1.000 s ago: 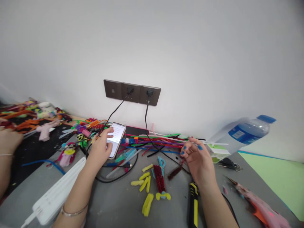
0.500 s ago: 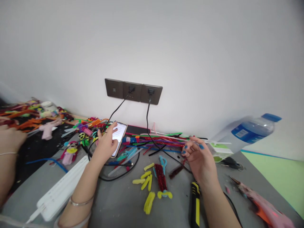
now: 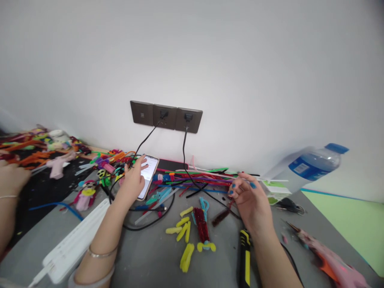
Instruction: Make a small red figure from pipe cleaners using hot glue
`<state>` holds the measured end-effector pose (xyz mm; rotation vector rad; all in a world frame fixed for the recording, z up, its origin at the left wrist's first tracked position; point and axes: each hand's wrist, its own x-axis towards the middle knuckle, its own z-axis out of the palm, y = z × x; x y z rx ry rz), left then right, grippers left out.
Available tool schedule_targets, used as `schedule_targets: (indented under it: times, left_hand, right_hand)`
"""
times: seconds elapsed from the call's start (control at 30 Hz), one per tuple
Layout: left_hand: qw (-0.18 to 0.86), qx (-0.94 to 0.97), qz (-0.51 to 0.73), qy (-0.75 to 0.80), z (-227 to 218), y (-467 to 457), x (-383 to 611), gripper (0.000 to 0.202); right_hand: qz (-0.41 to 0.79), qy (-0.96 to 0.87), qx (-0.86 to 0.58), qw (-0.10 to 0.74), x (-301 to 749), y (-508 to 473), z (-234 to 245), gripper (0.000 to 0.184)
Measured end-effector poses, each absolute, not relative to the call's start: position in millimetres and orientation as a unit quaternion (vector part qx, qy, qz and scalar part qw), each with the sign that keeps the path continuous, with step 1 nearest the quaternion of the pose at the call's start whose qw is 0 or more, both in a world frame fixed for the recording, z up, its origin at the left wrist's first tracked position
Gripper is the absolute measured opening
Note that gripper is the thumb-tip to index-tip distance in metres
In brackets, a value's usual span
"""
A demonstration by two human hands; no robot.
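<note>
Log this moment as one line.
left hand: fingers on phone screen | right hand: off the table, fingers curled, beside pipe-cleaner pile | another person's hand: far left

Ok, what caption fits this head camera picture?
Left hand touches a phone while the right hand hovers near colourful pipe cleaners.

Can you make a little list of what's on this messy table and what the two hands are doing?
Left hand: fingertips on the lit rectangular smartphone
Right hand: half curled beside the colourful pipe-cleaner pile, grip unclear
Between hands: yellow fuzzy pieces, dark red fuzzy figure
Right side: clear blue-capped plastic water bottle, pink glue gun
Far left: another person's hand
</note>
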<state>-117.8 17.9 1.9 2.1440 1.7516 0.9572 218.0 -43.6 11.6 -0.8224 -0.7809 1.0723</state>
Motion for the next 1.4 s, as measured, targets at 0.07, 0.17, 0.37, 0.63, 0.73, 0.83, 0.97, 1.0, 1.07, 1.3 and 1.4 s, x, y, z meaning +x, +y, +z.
schedule_targets:
  times: [0.07, 0.17, 0.37, 0.63, 0.73, 0.83, 0.97, 1.0, 1.07, 1.3, 1.4]
  left_hand:
    - [0.108, 0.725, 0.318, 0.601, 6.5, 20.8, -117.1, 0.080]
    - [0.119, 0.720, 0.306, 0.612, 12.5, 24.9, -115.0, 0.081]
    - [0.116, 0.714, 0.319, 0.612, 9.0, 19.8, -116.2, 0.078]
    - [0.122, 0.746, 0.300, 0.582, 16.7, 3.4, -132.1, 0.075]
    - [0.116, 0.749, 0.283, 0.588, 16.2, 3.9, -133.4, 0.075]
    - [0.107, 0.741, 0.256, 0.612, 13.1, 9.0, -130.3, 0.076]
    - [0.109, 0.744, 0.246, 0.611, 13.8, 18.8, -117.4, 0.081]
    - [0.112, 0.743, 0.242, 0.613, 14.8, 21.1, -113.9, 0.082]
    - [0.112, 0.740, 0.237, 0.620, 17.0, 25.1, -109.3, 0.081]
    - [0.108, 0.750, 0.282, 0.589, 25.8, 25.2, -121.2, 0.077]
    - [0.110, 0.753, 0.284, 0.584, 26.8, 16.4, -127.7, 0.075]
  right_hand:
    - [0.483, -0.355, -0.368, 0.711, 217.8, -43.9, 11.9, 0.026]
    - [0.481, -0.357, -0.365, 0.713, 217.6, -44.1, 12.2, 0.027]
    - [0.480, -0.356, -0.366, 0.713, 217.5, -44.1, 13.8, 0.027]
    - [0.484, -0.357, -0.371, 0.708, 216.9, -43.9, 9.5, 0.026]
    - [0.488, -0.357, -0.371, 0.705, 216.4, -43.7, 8.3, 0.025]
    - [0.488, -0.358, -0.369, 0.705, 216.1, -43.9, 8.1, 0.025]
    - [0.487, -0.360, -0.367, 0.706, 216.4, -44.0, 8.4, 0.025]
    - [0.488, -0.359, -0.368, 0.706, 216.5, -43.9, 8.5, 0.024]
    - [0.488, -0.357, -0.368, 0.707, 216.6, -43.5, 9.0, 0.024]
    - [0.487, -0.359, -0.363, 0.709, 216.5, -44.1, 10.6, 0.024]
    - [0.486, -0.358, -0.365, 0.709, 216.6, -44.3, 10.5, 0.025]
